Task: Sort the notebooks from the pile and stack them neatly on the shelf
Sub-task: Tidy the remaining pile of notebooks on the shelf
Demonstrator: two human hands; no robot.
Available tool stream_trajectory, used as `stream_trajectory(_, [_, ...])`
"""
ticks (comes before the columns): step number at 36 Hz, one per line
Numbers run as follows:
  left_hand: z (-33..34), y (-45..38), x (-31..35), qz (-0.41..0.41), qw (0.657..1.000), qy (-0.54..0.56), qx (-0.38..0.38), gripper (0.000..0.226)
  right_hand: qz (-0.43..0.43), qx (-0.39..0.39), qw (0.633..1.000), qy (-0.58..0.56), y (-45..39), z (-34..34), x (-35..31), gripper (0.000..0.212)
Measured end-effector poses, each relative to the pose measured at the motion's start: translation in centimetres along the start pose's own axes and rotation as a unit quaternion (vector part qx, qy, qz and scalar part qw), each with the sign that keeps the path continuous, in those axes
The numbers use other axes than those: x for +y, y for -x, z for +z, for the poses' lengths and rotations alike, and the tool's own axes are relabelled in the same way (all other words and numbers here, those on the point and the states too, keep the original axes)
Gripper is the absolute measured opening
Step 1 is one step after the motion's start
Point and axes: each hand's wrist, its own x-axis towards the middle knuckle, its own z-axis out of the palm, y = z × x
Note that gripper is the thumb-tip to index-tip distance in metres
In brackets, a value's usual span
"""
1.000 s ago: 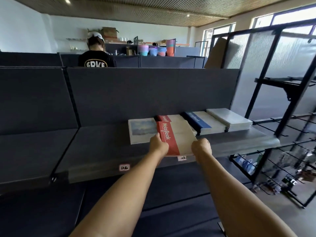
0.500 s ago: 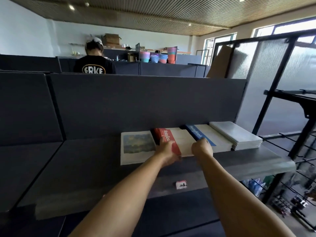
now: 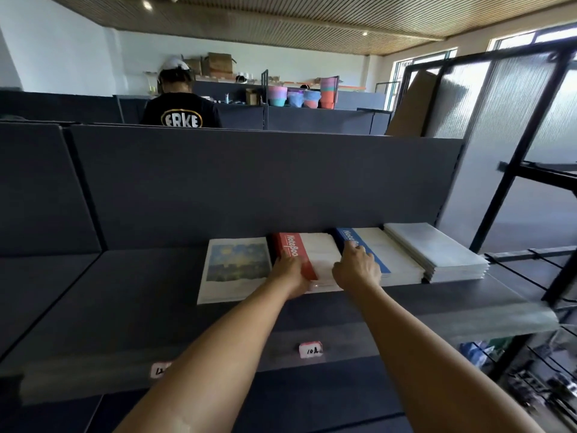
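Dark grey partition panel (image 3: 249,182) runs across the middle, and everything's kinda arranged around it. Behind it there's a person in a black tee (image 3: 181,112), then a white wall (image 3: 78,57) with cardboard boxes (image 3: 218,64) and pastel tubs (image 3: 299,96) on a ledge. To the panel's right stands a black-framed frosted screen (image 3: 499,135), bright windows (image 3: 421,60) beyond it, slatted ceiling (image 3: 312,20) with spotlights overhead.

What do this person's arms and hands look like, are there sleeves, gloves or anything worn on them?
Both forearms are bare as far as the picture shows: no sleeves in view. The left hand and the right hand wear no gloves, and no watch, bracelet or ring is visible on them.
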Motion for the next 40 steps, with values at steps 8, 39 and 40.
stream_trajectory(8, [0.3,-0.3,0.1,0.002,0.997,-0.073,0.0,0.055,-0.146,-0.186,0.966,0.108,-1.1,-0.6,1.1,0.056])
stream_trajectory(39, [-0.2,-0.5,-0.2,0.027,0.979,-0.17,-0.111,0.087,-0.02,-0.196,0.974,-0.115,-3.4,0.5,-0.2,0.064])
stream_trajectory(40, [-0.3,-0.6,-0.2,0.027,0.978,-0.174,-0.114,0.087,-0.039,-0.21,0.972,-0.097,-3.4,0.3,-0.1,0.066])
